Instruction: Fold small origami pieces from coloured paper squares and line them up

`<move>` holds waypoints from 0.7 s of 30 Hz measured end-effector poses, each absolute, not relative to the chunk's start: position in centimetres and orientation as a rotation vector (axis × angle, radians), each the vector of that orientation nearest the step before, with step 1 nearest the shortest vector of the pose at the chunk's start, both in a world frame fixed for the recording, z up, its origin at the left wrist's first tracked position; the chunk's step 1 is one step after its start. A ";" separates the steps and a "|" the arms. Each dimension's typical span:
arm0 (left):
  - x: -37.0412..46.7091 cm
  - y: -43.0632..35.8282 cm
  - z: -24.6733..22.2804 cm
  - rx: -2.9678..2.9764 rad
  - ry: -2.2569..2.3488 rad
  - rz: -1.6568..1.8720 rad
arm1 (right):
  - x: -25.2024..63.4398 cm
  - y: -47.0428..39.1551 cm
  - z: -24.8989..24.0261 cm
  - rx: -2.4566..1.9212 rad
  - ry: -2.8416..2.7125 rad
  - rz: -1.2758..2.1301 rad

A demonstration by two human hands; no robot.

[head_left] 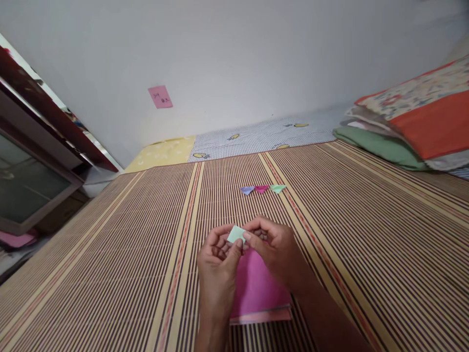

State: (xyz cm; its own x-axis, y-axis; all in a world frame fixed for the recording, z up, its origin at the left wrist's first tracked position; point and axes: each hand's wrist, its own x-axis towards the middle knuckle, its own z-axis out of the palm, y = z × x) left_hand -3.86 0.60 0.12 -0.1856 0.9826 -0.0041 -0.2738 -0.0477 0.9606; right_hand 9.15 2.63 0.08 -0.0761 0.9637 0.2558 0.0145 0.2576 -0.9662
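Note:
A small folded piece of light green paper (236, 234) is pinched between both hands. My left hand (220, 254) grips its lower left side, thumb on top and fingers curled behind. On its right edge, the thumb and index finger of my right hand (273, 244) close on the same paper. Under the hands lies a stack of square coloured paper (261, 288), magenta on top with a pinkish-orange layer showing at the near edge. Farther out, a purple folded paper (247, 190), a magenta folded paper (261, 188) and a green folded paper (277, 188) lie in a row.
A striped bamboo mat (120, 244) covers the surface. Folded bedding (421, 117) is piled at the right. Patterned cloth (252, 134) runs along the white wall, which bears a pink note (160, 97). A glass-fronted cabinet (32, 176) stands at the left.

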 end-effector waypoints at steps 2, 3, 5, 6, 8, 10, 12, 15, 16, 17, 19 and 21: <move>-3.5 0.5 0.0 0.946 1.128 1.505 | 9.3 2.6 0.3 -0.995 -1.428 1.024; -3.4 0.4 0.0 0.978 1.142 1.514 | 9.4 2.6 0.3 -0.998 -1.449 1.005; -3.1 0.3 -0.2 1.084 1.177 1.519 | 9.5 2.6 0.3 -1.006 -1.505 0.935; -2.9 0.2 -0.4 1.144 1.194 1.513 | 9.6 2.7 0.3 -1.007 -1.528 0.890; -2.6 0.1 -0.5 1.218 1.205 1.497 | 9.7 2.7 0.2 -0.999 -1.529 0.839; -2.4 0.1 -0.6 1.193 1.174 1.489 | 9.8 2.8 0.1 -0.980 -1.474 0.876; -2.3 0.2 -0.6 1.108 1.124 1.462 | 10.0 2.9 0.0 -0.972 -1.399 0.935; -2.6 0.4 -0.4 1.123 1.116 1.361 | 10.3 3.0 -0.1 -0.975 -1.338 1.004; -2.7 0.4 -0.3 1.174 1.130 1.329 | 10.4 3.1 -0.2 -0.964 -1.328 1.055; -2.9 0.4 -0.2 1.230 1.140 1.299 | 10.5 3.1 -0.2 -0.938 -1.316 1.128; -3.2 0.4 -0.2 1.296 1.130 1.245 | 10.8 3.1 -0.2 -0.859 -1.285 1.285; -3.4 0.3 -0.1 1.289 1.074 1.189 | 11.2 3.1 -0.3 -0.805 -1.273 1.361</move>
